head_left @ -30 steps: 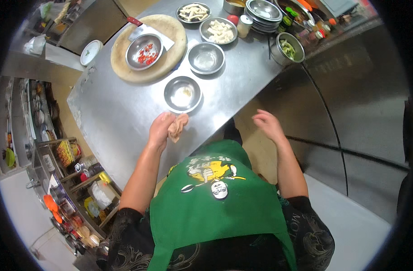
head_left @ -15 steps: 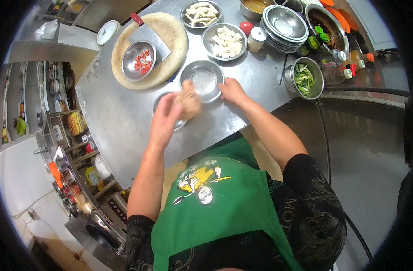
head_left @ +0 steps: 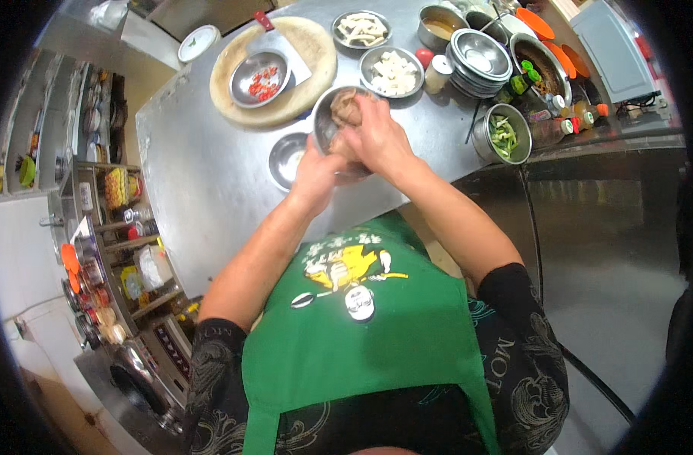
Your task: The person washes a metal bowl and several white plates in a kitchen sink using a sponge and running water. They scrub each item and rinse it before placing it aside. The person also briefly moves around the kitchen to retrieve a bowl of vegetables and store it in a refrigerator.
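A metal bowl stands on the steel table with a brownish, meat-like lump in it. Over its right side, my right hand closes its fingers on the lump. My left hand grips the bowl's near-left rim; its fingertips are partly hidden against the lump. Just left of the bowl, close to my left hand, sits a smaller metal bowl with a little pale matter inside.
Beyond, a round cutting board bears a cleaver and a bowl of chopped red pieces. Bowls of pale strips and pale chunks stand behind. To the right are stacked bowls, a pot of cut greens and several bottles.
My left hand has brought the lump from above the small bowl into the larger one. My right hand has moved from the rim onto the lump. The view has shifted slightly.
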Demonstrator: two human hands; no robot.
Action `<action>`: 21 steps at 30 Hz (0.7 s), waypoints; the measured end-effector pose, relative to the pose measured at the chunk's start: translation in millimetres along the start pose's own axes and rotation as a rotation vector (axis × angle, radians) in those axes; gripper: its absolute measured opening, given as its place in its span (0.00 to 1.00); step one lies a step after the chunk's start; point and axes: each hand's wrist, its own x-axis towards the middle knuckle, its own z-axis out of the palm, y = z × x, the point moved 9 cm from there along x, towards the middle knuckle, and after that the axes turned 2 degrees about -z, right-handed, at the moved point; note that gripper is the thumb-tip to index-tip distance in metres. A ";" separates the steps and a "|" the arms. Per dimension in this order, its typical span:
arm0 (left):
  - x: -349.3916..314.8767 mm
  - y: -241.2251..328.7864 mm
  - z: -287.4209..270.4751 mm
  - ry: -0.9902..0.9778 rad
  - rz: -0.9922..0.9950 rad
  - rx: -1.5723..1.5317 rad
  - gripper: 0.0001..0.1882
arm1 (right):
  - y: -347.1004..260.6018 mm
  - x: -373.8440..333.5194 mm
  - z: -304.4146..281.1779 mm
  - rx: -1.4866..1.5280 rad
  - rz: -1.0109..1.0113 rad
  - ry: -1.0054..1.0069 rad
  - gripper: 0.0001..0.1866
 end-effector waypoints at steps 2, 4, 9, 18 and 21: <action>-5.0 6.3 2.2 -0.004 0.010 -0.027 0.27 | -7.5 6.8 -3.7 0.032 -0.054 0.234 0.20; -10.4 10.8 -5.2 -0.051 -0.050 -0.049 0.26 | -39.8 7.8 4.4 0.190 -0.268 0.138 0.15; -34.8 44.9 -38.8 -0.011 0.019 0.118 0.29 | -69.5 -8.9 40.7 -0.360 -0.567 -0.440 0.14; -45.0 28.8 -69.4 -0.055 -0.012 0.052 0.29 | -112.1 -18.1 70.9 -0.148 -0.628 -0.717 0.13; -52.1 28.8 -102.1 0.171 0.083 0.176 0.29 | -86.1 -21.4 62.7 -0.557 -0.671 -0.829 0.12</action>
